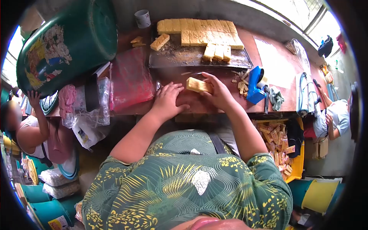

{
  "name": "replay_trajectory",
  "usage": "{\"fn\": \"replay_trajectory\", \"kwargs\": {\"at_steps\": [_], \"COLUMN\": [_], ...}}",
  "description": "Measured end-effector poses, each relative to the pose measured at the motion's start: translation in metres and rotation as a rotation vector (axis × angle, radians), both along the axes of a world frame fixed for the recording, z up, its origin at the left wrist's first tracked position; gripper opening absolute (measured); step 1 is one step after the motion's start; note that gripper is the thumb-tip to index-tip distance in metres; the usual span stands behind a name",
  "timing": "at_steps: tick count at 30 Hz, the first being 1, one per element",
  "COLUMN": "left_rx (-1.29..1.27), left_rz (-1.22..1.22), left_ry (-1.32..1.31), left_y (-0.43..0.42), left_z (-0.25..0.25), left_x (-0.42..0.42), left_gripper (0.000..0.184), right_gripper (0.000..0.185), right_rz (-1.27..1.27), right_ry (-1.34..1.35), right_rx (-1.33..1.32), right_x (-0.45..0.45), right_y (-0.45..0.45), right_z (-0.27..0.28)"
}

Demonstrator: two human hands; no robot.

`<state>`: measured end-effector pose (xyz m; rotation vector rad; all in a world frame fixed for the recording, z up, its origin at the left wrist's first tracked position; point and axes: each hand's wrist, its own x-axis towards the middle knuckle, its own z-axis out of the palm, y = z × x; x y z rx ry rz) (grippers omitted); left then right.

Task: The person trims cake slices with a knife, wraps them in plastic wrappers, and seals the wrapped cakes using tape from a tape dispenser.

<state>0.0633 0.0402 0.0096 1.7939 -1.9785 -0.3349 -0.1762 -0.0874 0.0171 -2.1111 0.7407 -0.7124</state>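
Note:
My right hand (219,92) is closed round one end of a rectangular golden-brown bar (199,85), held just above the table's front part. To its left, my left hand (169,97) rests on the table with its fingers apart and nothing in it. Beyond both hands lies a dark baking tray (168,59) strewn with crumbs. Rows of cut bars (207,32) fill its back and right part, three looser ones (217,52) sit in front of them, and a single bar (160,42) lies at the left.
Red plastic sheets (131,76) lie left; a blue tape dispenser (255,86) stands right. A green drum (73,46) and white cup (142,18) are at the back left. A yellow crate (298,168) holds wrapped bars. One person (34,134) is left, another (337,117) right.

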Motion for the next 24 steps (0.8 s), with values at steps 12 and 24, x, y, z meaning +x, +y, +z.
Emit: {"fn": "replay_trajectory", "kwargs": {"at_steps": [12, 24], "left_rx": [-0.007, -0.355], "left_rz": [0.018, -0.028], "left_ry": [-0.038, 0.298], "left_y": [0.000, -0.045], "left_z": [-0.002, 0.001], "left_x": [-0.001, 0.001], "left_gripper": [0.085, 0.035], "right_gripper": [0.071, 0.040], "right_rz": [-0.012, 0.079], "right_ry": [0.134, 0.213], "right_rx": [-0.206, -0.601], "right_x": [-0.003, -0.039], "right_y": [-0.001, 0.070], "right_z": [-0.004, -0.021]}}
